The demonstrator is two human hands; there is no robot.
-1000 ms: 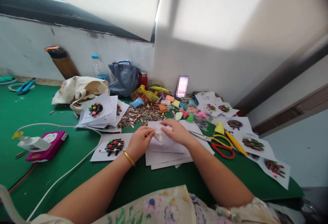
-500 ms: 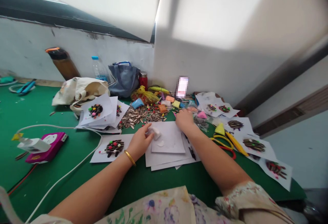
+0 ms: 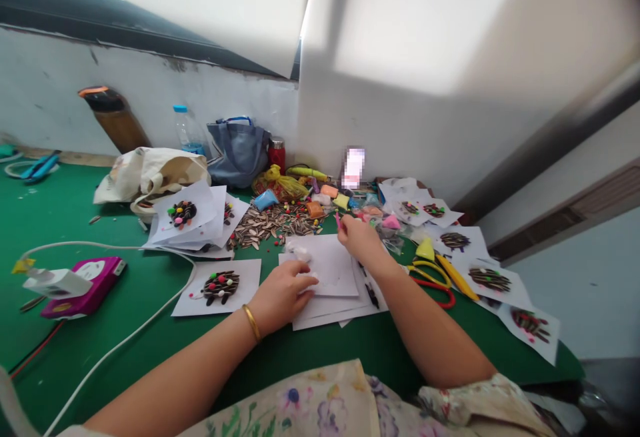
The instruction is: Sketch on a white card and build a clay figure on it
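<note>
My left hand (image 3: pixel 283 293) lies on a stack of white paper sheets (image 3: pixel 333 270), fingers stretched forward and holding nothing. A small white lump of clay (image 3: pixel 300 252) sits on the top sheet just beyond its fingertips. My right hand (image 3: pixel 361 238) is at the far edge of the sheets, among bags of coloured clay (image 3: pixel 345 202). Its fingers are pinched on a small pink piece (image 3: pixel 338 219). A gold bangle (image 3: pixel 251 322) is on my left wrist.
A heap of sunflower seeds (image 3: pixel 270 223) lies beyond the sheets. Finished seed pictures on paper lie at left (image 3: pixel 220 285), back left (image 3: pixel 185 213) and right (image 3: pixel 487 278). Scissors (image 3: pixel 433 280) lie right of my arm. A pink device (image 3: pixel 83 290) with a white cable, bags and bottles are also on the green table.
My left hand let go of the white lump and drew back onto the sheets. My right hand drew back slightly from the clay bags with a pink piece in its fingers.
</note>
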